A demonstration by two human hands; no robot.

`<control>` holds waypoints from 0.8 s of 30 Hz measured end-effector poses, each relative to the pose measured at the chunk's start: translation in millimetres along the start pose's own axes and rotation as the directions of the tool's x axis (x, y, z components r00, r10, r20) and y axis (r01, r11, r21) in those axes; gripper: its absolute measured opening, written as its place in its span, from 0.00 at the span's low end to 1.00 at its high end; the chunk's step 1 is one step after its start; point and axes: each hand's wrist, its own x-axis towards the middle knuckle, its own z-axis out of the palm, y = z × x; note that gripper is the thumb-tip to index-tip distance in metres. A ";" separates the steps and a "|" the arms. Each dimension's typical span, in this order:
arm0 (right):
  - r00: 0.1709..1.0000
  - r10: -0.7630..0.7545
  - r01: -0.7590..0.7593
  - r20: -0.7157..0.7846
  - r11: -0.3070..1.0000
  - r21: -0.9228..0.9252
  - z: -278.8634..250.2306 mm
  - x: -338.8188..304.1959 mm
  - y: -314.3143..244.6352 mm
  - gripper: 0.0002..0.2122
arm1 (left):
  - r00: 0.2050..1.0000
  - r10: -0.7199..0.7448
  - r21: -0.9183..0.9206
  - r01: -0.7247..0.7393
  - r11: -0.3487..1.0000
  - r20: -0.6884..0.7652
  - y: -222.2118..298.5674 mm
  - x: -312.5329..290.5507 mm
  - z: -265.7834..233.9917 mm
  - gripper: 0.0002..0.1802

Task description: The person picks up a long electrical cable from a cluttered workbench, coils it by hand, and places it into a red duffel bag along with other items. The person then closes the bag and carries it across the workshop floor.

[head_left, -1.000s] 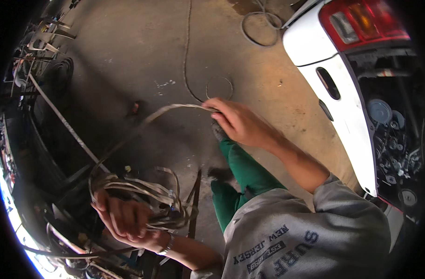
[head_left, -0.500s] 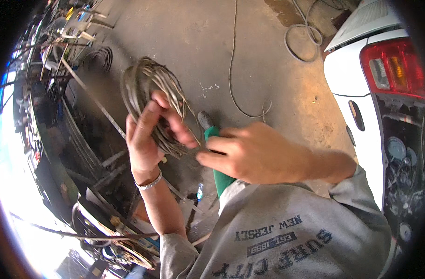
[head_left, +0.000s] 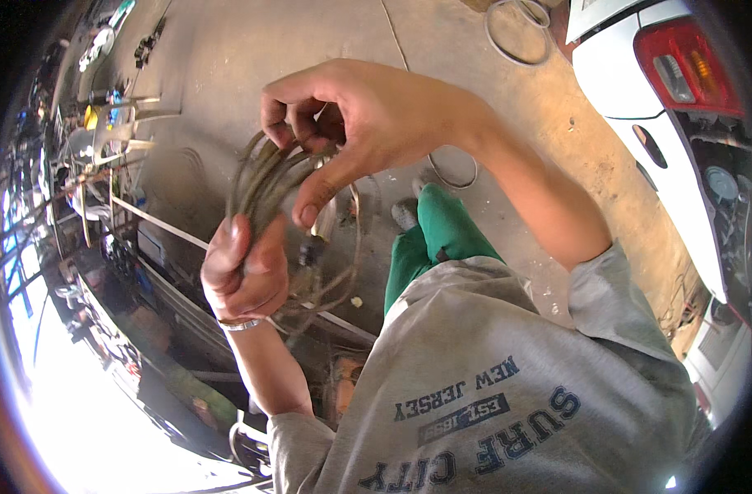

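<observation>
A coil of grey-brown cable (head_left: 265, 177) hangs between my hands, left of my body. My left hand (head_left: 246, 267) is closed around its lower part, with the thumb up along the strands. Over its top arches my right hand (head_left: 343, 123), fingers curled onto the strands and thumb on the near side. Loose loops droop beside my left wrist. A dark end piece (head_left: 312, 249), like a plug or socket, dangles beside the coil under a pale part; its exact kind is unclear. Some of the coil is hidden behind my fingers.
A white vehicle with a red tail lamp (head_left: 687, 66) stands at the right. A looped hose (head_left: 516, 33) lies on the far floor. To the left are a pale plastic chair (head_left: 116, 136), a long thin bar (head_left: 158, 221) and cluttered metal parts.
My right hand has moved up and left from beside the coil onto its top. The coil has shifted lower, now gripped lower by my left hand, and the dark end piece shows.
</observation>
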 end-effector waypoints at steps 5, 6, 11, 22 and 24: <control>0.963 -0.120 0.118 -0.242 0.993 -0.019 -18.1 32.9 64.0 0.38 | 0.891 0.039 -0.286 0.103 0.953 0.453 51.1 47.5 -1.7 0.23; 0.925 -0.175 0.162 -0.337 0.985 -0.066 -12.7 38.0 68.7 0.41 | 0.871 0.040 -0.301 0.126 0.945 0.489 60.4 59.2 0.2 0.23; 0.828 -0.020 0.106 -0.560 0.987 0.120 8.6 85.6 135.2 0.33 | 0.748 0.155 -0.409 0.168 0.897 0.645 84.9 116.4 15.8 0.23; 0.533 0.314 0.000 -0.786 0.929 0.370 -110.9 81.6 139.3 0.14 | 0.898 -0.313 0.650 0.041 0.758 0.309 129.6 161.7 9.7 0.14; 0.587 0.105 0.004 -0.802 0.991 0.133 -99.0 107.6 183.0 0.13 | 0.747 -0.400 0.502 0.104 0.859 0.531 151.0 183.3 11.9 0.14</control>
